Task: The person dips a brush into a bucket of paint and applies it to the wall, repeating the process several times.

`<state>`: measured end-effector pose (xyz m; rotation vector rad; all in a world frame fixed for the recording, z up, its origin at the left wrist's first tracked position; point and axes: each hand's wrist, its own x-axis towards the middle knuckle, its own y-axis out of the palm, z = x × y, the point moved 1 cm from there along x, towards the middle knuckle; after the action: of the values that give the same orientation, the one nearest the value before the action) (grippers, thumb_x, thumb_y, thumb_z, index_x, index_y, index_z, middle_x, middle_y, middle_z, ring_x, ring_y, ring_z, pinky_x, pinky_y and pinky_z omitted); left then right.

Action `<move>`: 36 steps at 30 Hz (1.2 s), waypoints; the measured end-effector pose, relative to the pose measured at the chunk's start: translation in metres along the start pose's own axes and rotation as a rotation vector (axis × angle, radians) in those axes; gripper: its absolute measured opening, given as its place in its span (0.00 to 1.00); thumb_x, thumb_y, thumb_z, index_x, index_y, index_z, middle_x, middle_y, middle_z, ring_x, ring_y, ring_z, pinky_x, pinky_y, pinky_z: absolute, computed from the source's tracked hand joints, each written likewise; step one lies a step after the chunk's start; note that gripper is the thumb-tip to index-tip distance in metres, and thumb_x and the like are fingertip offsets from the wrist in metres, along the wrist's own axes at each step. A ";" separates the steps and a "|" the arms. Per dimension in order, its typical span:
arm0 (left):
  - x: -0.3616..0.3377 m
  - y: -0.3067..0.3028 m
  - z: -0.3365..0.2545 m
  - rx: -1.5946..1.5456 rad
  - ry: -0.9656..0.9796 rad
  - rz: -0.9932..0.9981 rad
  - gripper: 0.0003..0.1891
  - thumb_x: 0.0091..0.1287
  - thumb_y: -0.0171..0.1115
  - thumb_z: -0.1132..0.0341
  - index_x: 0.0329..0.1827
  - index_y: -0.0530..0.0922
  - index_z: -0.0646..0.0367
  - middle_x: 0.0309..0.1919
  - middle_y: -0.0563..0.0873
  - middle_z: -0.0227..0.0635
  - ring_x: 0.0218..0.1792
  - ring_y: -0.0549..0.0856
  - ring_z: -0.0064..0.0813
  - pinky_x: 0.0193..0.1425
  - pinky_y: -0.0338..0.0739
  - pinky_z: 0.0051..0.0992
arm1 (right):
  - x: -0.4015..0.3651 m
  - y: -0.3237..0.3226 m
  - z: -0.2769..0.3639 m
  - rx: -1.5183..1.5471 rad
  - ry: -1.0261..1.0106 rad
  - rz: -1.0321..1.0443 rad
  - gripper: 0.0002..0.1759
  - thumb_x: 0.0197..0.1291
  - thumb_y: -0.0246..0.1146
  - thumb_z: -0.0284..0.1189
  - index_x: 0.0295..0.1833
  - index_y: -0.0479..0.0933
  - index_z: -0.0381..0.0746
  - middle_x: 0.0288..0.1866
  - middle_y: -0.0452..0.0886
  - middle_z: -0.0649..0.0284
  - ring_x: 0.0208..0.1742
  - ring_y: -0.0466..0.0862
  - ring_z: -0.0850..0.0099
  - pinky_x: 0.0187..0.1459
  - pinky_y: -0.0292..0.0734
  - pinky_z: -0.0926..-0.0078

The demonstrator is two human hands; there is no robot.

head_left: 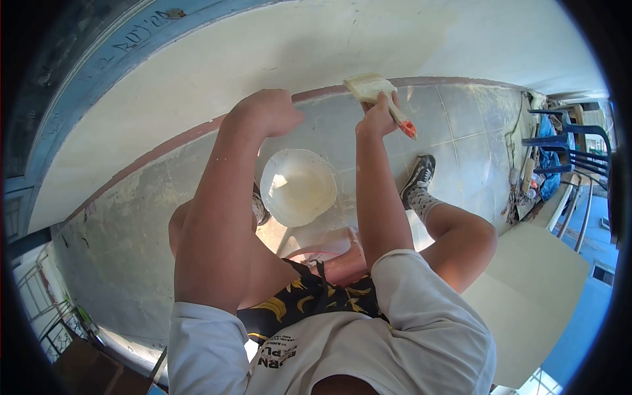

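- Head view: my right hand (pixel 377 118) has its fingers wrapped round the handle of the brush (pixel 370 87), near the wall (pixel 421 39); can't tell if bristles touch.
- My left hand (pixel 268 110): fingers mostly hidden behind its back, can't tell whether they're wide, narrow or gripping.
- White bowl (pixel 299 187) sits below, between my arms; contents hard to make out.
- Left shoe (pixel 263 212) partly hidden beside bowl.
- Blue chairs (pixel 559 140) far right, well apart, not blocking the brush.
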<state>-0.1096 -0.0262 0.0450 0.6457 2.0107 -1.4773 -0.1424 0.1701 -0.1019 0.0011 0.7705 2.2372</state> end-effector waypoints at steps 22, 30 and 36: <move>-0.004 0.003 -0.005 -0.013 0.031 0.014 0.28 0.59 0.54 0.57 0.62 0.71 0.59 0.53 0.80 0.45 0.52 0.81 0.38 0.58 0.73 0.33 | 0.027 0.072 -0.016 -0.038 0.020 -0.019 0.29 0.56 0.52 0.17 0.66 0.60 0.31 0.59 0.68 0.47 0.55 0.76 0.56 0.51 0.80 0.61; -0.007 -0.002 -0.001 -0.041 0.015 0.000 0.28 0.59 0.54 0.57 0.63 0.71 0.59 0.56 0.79 0.45 0.55 0.80 0.39 0.59 0.73 0.33 | -0.002 0.030 0.009 0.079 -0.013 0.022 0.28 0.57 0.52 0.18 0.66 0.60 0.32 0.60 0.67 0.48 0.55 0.76 0.55 0.50 0.81 0.59; -0.009 0.003 -0.002 -0.052 0.015 0.032 0.28 0.59 0.54 0.57 0.63 0.71 0.59 0.56 0.78 0.45 0.56 0.79 0.39 0.60 0.72 0.33 | 0.021 0.063 0.000 0.034 -0.031 0.040 0.26 0.55 0.53 0.16 0.62 0.62 0.29 0.58 0.67 0.47 0.52 0.77 0.56 0.49 0.83 0.59</move>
<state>-0.1016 -0.0234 0.0492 0.6663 2.0341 -1.4007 -0.1991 0.1508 -0.0732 0.0677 0.7986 2.2558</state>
